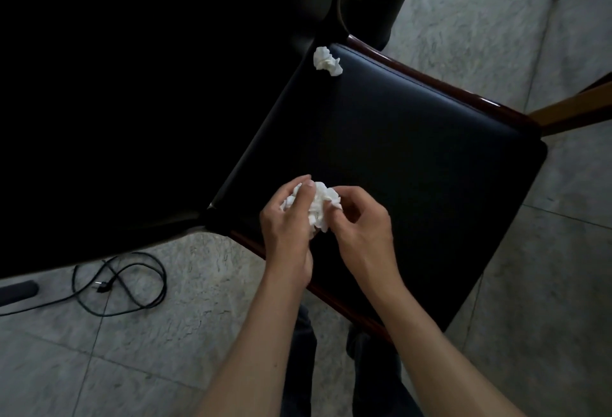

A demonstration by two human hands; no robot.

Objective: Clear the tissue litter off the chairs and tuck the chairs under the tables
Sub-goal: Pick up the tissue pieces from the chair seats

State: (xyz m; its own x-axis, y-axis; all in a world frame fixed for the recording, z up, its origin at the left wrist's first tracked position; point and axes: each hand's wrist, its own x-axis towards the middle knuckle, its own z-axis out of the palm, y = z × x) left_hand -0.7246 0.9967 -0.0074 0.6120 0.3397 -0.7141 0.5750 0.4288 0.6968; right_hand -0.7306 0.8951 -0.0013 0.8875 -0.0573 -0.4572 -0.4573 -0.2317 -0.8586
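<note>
A chair with a black padded seat [397,158] and a dark red wooden frame stands below me on the tiled floor. Over its near corner, my left hand [291,221] and my right hand [361,221] both hold crumpled white tissue [319,206] between their curled fingers. The left thumb lies across the wad and the right fingertips pinch its right edge. A second crumpled tissue [327,61] lies alone at the seat's far corner, apart from both hands.
A very dark surface, perhaps a table [132,85], fills the upper left beside the chair. A black cable with a plug [126,281] loops on the floor at left. Wooden furniture legs [576,112] show at the right edge. My legs stand below the seat.
</note>
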